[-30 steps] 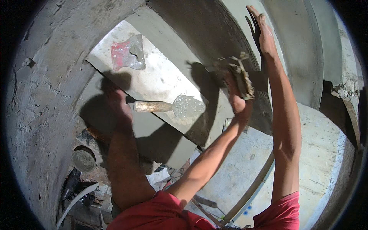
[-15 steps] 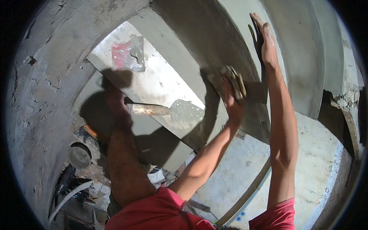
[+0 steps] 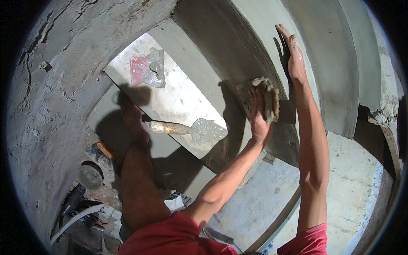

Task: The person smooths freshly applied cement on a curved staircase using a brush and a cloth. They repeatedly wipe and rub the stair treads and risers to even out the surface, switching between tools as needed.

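My left hand grips a grey, mortar-caked pad against the dark plastered riser. To its right, my right hand rests along the pale curved edge band, fingers stretched out. A trowel with a worn wooden handle and mortar-covered blade lies on the white step slab. Farther up that slab is a flat, pink and clear scraper, smeared with mortar.
A rough cracked wall curves along the left. My bare foot stands on the lower grey step. Rubble, a round container and a bent white strip lie lower left. A pale curved panel is at lower right.
My left hand's pad has come down from a tilted position onto the dark riser. My right hand has slid slightly lower along the pale band. The whole view has shifted slightly.
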`<state>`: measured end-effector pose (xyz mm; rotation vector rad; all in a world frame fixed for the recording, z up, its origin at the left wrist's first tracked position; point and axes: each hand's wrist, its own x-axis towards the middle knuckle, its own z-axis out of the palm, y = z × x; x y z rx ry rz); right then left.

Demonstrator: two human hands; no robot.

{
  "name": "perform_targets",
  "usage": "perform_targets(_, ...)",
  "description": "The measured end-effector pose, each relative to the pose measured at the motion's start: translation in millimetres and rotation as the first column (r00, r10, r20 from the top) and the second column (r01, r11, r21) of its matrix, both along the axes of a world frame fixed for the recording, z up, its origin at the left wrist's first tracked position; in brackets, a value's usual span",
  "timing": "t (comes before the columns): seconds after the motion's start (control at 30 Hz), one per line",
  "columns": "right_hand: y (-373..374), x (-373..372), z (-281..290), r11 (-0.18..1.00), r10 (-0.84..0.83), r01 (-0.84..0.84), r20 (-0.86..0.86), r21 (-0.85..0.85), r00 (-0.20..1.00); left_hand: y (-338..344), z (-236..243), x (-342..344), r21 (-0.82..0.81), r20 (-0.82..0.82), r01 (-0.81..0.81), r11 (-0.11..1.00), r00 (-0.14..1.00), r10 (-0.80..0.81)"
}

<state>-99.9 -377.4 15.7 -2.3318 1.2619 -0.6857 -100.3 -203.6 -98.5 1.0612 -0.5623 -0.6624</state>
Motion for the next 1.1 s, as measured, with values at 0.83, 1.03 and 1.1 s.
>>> perform_targets(0.83, -3, 3, -1, 1.0, -0.009, 0.008, -0.058, -0.012, 0.998, 2, -77, -9, 0.412, -0.148, 0.197, 0.89, 0.978, -0.149)
perform_targets(1.03, -1, 2, -4, 0.974, 0.002, -0.064, 0.274, 0.216, 0.962, 169, -72, -83, 0.557, -0.04, 0.718, 0.418, 0.526, -0.85)
perform_targets(1.1, 4, 9, 4, 0.961, -0.217, 0.201, 0.072, 0.188, 0.973, 244, -74, -88, 0.621, -0.016, 0.656, 0.429, 0.558, -0.83)
